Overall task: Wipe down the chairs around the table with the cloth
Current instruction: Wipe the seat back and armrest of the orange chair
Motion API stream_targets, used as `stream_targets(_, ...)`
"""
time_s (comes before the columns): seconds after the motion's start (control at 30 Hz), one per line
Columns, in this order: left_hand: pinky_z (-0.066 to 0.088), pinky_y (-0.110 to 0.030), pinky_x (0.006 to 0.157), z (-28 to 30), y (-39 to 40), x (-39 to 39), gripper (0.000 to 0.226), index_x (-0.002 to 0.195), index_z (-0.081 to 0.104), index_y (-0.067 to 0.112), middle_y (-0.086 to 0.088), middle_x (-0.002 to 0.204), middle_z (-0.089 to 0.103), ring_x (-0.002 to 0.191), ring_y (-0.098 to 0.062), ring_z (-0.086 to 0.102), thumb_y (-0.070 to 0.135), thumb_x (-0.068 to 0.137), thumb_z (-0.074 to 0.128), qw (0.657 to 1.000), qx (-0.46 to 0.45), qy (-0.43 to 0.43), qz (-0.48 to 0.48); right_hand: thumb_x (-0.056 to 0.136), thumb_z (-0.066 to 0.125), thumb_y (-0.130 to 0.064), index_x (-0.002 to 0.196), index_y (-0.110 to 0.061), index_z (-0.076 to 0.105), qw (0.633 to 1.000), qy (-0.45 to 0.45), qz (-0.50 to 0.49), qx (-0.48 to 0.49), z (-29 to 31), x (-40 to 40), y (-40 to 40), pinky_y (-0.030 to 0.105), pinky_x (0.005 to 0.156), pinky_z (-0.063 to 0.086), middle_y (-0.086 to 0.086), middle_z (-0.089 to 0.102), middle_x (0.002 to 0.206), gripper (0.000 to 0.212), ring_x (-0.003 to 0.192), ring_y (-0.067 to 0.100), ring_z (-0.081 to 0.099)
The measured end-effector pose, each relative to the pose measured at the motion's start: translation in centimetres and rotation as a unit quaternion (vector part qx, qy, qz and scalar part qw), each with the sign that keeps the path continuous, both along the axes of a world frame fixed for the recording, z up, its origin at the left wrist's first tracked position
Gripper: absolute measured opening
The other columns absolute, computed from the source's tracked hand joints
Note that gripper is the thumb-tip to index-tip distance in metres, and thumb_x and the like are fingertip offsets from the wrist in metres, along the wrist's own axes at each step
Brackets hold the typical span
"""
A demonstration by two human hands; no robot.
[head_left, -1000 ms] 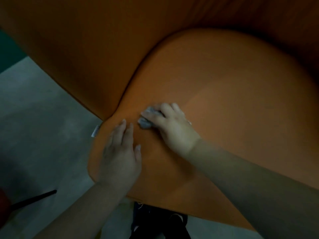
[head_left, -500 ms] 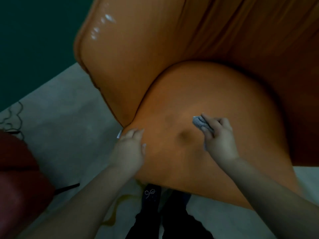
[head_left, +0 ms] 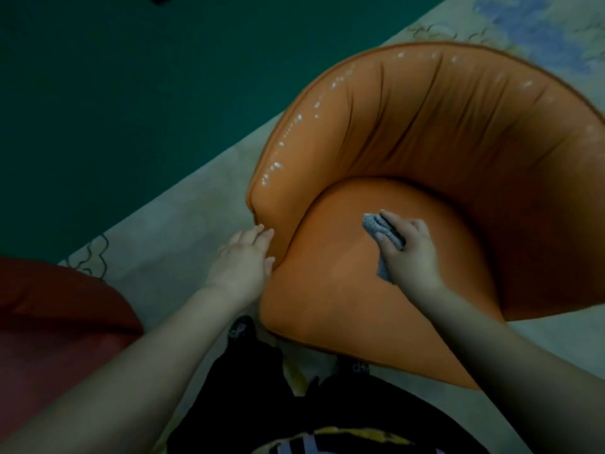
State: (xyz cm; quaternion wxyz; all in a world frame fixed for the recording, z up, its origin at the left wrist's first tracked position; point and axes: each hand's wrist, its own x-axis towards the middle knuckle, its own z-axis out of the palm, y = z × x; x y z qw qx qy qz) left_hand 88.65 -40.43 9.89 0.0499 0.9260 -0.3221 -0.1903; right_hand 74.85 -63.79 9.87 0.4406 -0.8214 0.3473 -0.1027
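One orange chair (head_left: 425,132) is being wiped: the cloth (head_left: 376,226) is gripped in the right hand (head_left: 409,253) on the seat. Its left edge is touched by the released left hand (head_left: 244,260). The backrest probably needs wiping next.

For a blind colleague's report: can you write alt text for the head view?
A person's right hand presses a grey cloth onto the seat of an orange tub chair, while the left hand rests open against the chair's front left edge. A red seat sits at left.
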Motion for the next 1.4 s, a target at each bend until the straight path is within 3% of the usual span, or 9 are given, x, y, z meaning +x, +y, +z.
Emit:
stream_targets(0.1,0.031,-0.037,0.110,1.7,1.3,2.6,0.057,0.149,0.030,0.020,-0.003,0.152,0.031,0.135,-0.024,0.031,0.034,0.096,0.048,1.000,0.000,-0.013,-0.026,0.091,0.062,-0.017,0.131,-0.023,0.056,1.000,-0.011,-0.027,0.011,1.5,2.8,1.8,0.011,0.083,0.035,-0.002,0.045,0.109,0.041,0.093,0.005,0.048)
stream_targets(0.27,0.028,-0.036,0.109,3.4,4.1,9.2,0.057,0.148,0.029,0.022,-0.002,0.155,0.027,0.138,-0.024,0.027,0.038,0.096,0.045,0.995,0.012,-0.032,-0.098,0.092,0.061,-0.015,0.131,-0.021,0.055,0.995,-0.008,-0.095,0.010,2.8,7.4,5.7,-0.004,0.069,0.033,-0.003,0.043,0.105,0.040,0.082,-0.003,0.048)
stream_targets(0.37,0.025,-0.036,0.110,4.3,5.4,13.1,0.057,0.149,0.028,0.023,-0.001,0.156,0.026,0.139,-0.023,0.025,0.039,0.096,0.044,0.989,0.012,-0.038,-0.143,0.093,0.060,-0.016,0.132,-0.021,0.054,0.987,-0.002,-0.158,0.018,3.2,9.6,8.3,0.003,0.070,0.034,-0.004,0.042,0.106,0.040,0.082,-0.008,0.046)
stream_targets(0.53,0.023,-0.035,0.110,5.3,6.1,17.7,0.057,0.149,0.027,0.023,0.000,0.155,0.027,0.139,-0.022,0.026,0.040,0.097,0.042,0.972,0.008,-0.051,-0.230,0.093,0.060,-0.016,0.132,-0.018,0.055,0.971,-0.004,-0.238,0.023,4.0,12.0,12.2,0.016,0.085,0.033,0.004,0.045,0.114,0.040,0.092,0.005,0.045)
stream_targets(0.73,0.023,-0.035,0.112,5.3,4.4,19.3,0.057,0.150,0.027,0.021,-0.006,0.155,0.027,0.138,-0.025,0.028,0.038,0.097,0.043,0.973,-0.032,-0.001,-0.228,0.092,0.061,-0.015,0.130,-0.018,0.057,0.960,-0.018,-0.277,0.020,4.5,13.0,13.8,0.010,0.082,0.031,0.001,0.044,0.109,0.039,0.093,0.006,0.045)
stream_targets(0.97,0.025,-0.038,0.115,4.5,1.7,20.7,0.058,0.149,0.029,0.018,-0.010,0.154,0.029,0.139,-0.027,0.029,0.034,0.097,0.048,0.978,-0.080,0.059,-0.185,0.092,0.060,-0.016,0.130,-0.019,0.057,0.954,-0.036,-0.297,0.034,4.0,13.7,13.4,0.014,0.084,0.034,0.000,0.045,0.109,0.038,0.089,0.002,0.046)
stream_targets(1.1,0.023,-0.039,0.116,3.9,-0.8,22.1,0.063,0.152,0.021,0.020,-0.010,0.156,0.025,0.142,-0.026,0.024,0.034,0.096,0.049,0.969,-0.077,0.090,-0.218,0.092,0.059,-0.015,0.131,-0.021,0.056,0.941,-0.047,-0.330,0.058,3.3,14.8,14.0,0.010,0.083,0.033,-0.001,0.044,0.108,0.040,0.084,-0.002,0.048)
stream_targets(1.23,0.021,-0.034,0.116,2.8,-3.5,24.5,0.072,0.153,0.012,0.023,-0.007,0.158,0.020,0.144,-0.022,0.022,0.034,0.095,0.053,0.953,-0.078,0.138,-0.257,0.092,0.060,-0.014,0.134,-0.019,0.053,0.932,-0.044,-0.353,0.066,2.3,17.8,14.4,0.004,0.078,0.029,0.006,0.046,0.107,0.043,0.093,0.007,0.046)
stream_targets(1.4,0.030,-0.038,0.113,1.2,-5.9,27.6,0.084,0.154,0.004,0.025,-0.007,0.157,0.022,0.139,-0.023,0.033,0.035,0.092,0.060,0.933,-0.067,0.202,-0.289,0.094,0.056,-0.010,0.135,-0.019,0.052,0.900,-0.058,-0.422,0.090,0.7,21.9,15.2,0.005,0.083,0.028,0.012,0.046,0.108,0.043,0.095,0.011,0.047)
